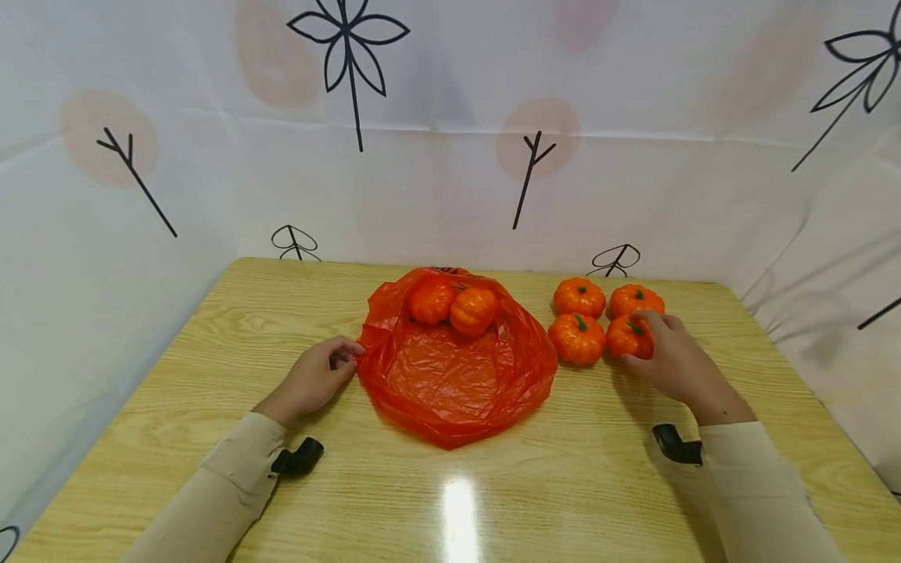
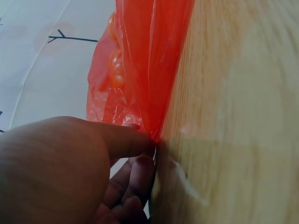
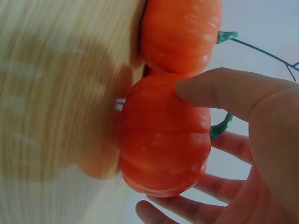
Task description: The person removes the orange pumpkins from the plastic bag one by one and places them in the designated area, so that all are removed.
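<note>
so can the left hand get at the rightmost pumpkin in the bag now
Probably yes: the red bag gapes open around the pumpkin, but the left hand would likely have to release the bag's edge first.

The bag [image 1: 443, 375] is crinkled, shiny plastic, the pumpkins [image 1: 577, 348] smooth and glossy, the table [image 1: 563, 485] wood-grained.

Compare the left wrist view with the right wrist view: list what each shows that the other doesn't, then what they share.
Only the left wrist view shows the left hand pinching the red plastic bag, with parts of the bagged pumpkins.

Only the right wrist view shows the right hand around a green-stemmed pumpkin, with a neighbouring pumpkin beside it.

Both show the wood-grain tabletop and white printed backdrop.
</note>
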The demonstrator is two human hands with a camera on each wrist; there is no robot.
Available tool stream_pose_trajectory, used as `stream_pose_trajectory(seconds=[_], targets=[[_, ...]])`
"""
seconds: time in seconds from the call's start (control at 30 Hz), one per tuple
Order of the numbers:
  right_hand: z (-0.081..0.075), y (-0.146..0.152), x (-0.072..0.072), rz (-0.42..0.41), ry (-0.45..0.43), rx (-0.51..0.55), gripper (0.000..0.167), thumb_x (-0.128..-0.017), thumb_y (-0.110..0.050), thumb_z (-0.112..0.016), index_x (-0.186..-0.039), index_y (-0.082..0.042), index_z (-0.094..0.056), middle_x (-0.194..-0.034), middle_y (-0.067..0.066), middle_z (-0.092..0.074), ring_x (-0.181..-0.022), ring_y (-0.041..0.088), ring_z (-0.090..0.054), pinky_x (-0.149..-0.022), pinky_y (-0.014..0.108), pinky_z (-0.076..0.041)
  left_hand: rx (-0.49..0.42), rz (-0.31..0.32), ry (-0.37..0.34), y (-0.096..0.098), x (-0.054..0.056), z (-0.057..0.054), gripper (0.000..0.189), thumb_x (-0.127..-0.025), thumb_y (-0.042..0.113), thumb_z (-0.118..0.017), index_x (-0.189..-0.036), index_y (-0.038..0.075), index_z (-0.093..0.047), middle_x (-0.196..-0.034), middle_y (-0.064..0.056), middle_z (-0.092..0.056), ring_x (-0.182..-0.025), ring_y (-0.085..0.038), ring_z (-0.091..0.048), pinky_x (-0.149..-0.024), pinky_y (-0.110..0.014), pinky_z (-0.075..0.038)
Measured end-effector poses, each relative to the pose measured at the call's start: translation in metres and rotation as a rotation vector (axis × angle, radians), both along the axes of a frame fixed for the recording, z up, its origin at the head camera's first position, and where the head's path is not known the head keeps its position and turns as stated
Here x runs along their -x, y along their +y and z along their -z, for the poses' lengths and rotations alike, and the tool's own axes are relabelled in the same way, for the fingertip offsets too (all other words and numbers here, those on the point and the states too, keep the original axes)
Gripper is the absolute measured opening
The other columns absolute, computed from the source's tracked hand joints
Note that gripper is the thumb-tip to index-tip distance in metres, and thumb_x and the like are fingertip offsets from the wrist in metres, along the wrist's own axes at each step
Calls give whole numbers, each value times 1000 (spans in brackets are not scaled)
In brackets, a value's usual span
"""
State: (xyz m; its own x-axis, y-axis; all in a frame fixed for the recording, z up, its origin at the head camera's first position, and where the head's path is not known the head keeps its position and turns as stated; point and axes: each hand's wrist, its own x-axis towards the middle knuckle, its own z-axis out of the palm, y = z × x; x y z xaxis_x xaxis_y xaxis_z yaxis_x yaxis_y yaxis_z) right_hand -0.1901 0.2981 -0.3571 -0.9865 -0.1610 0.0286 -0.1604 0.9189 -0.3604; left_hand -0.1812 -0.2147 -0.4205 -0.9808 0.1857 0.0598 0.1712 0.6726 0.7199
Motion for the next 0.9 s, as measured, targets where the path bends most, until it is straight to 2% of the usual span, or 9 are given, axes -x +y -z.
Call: stream_pose_trajectory(seconds=[0.5, 0.9], targets=[[11, 6, 6, 26, -71, 39, 71, -94, -26, -64, -146, 6, -29, -142, 49, -25, -120, 66, -40, -97, 76, -35, -1, 6, 0, 1, -1, -1, 17, -98, 6, -60, -115, 7, -66, -98, -7, -66, -85, -18, -57, -79, -33, -48], [11, 4, 7, 28, -67, 19, 74, -95, -28, -64, -149, 8, -27, -145, 47, -22, -123, 66, -37, -99, 76, -33, -2, 8, -7, 1, -1, -3, 18, -99, 6, -59, -115, 7, -66, -99, -7, -66, -85, -17, -56, -79, -32, -48]])
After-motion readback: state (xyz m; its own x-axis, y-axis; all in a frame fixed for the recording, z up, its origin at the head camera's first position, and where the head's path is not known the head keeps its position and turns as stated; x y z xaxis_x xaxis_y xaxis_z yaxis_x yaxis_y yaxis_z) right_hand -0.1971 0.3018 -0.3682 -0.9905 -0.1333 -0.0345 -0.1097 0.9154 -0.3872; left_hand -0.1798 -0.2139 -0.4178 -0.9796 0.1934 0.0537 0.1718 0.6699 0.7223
